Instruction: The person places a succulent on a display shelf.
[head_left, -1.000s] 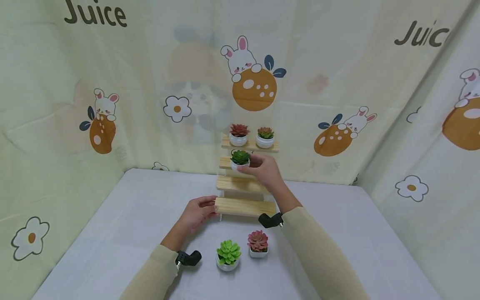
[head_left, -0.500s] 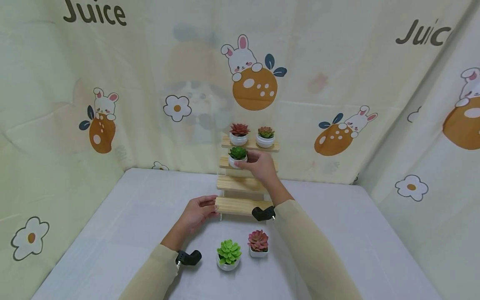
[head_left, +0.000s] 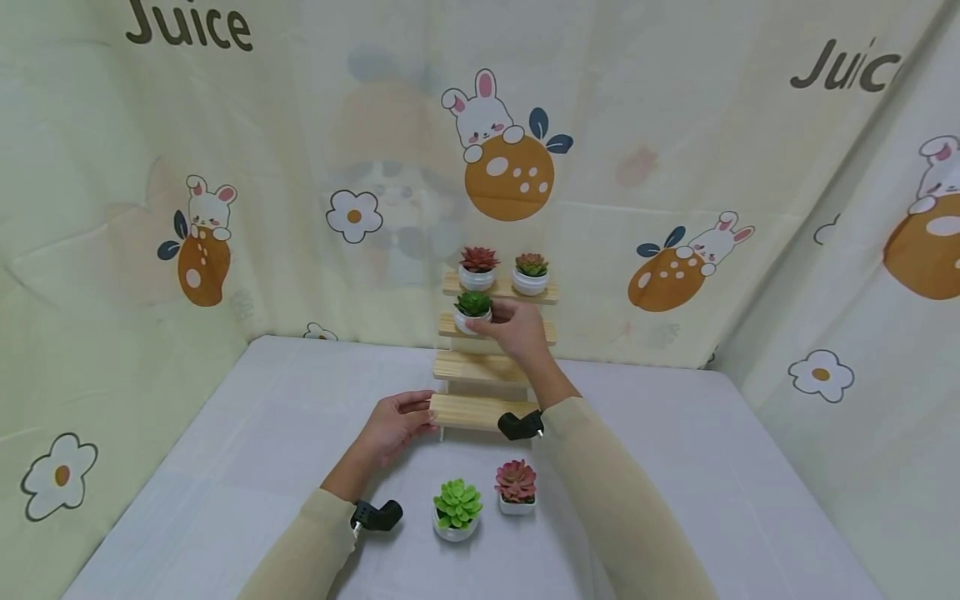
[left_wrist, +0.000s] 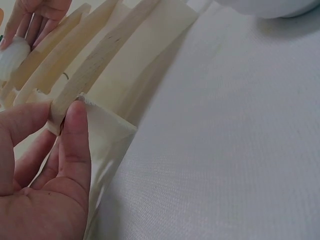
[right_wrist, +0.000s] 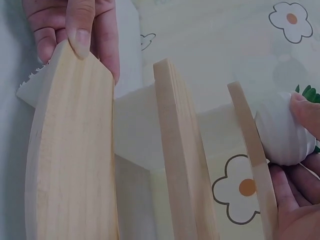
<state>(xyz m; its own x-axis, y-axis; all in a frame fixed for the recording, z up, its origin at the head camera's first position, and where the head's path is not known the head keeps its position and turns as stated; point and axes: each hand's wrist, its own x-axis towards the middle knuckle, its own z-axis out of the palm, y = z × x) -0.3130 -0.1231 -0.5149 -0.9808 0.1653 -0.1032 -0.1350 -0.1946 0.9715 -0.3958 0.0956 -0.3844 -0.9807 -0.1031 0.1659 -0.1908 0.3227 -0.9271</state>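
A wooden tiered shelf (head_left: 480, 367) with white side supports stands at the back of the table. My right hand (head_left: 519, 329) grips a dark green potted succulent (head_left: 472, 312) by its white pot, at the left part of the second tier from the top. In the right wrist view the white pot (right_wrist: 285, 129) is right at that board's surface, thumb and fingers around it. My left hand (head_left: 397, 427) pinches the left end of the lowest board (left_wrist: 90, 70) between thumb and fingers. On the top tier sit a red succulent (head_left: 478, 268) and a green-red succulent (head_left: 531, 275), both in white pots.
Before the shelf, a bright green succulent (head_left: 457, 510) in a round white pot and a pink succulent (head_left: 516, 487) in a square white pot stand on the white-covered table (head_left: 225, 467). A printed curtain (head_left: 600, 150) hangs close behind the shelf.
My right hand has moved the dark green potted succulent slightly left and back, onto the second tier's left part. The left hand stays at the lowest board.
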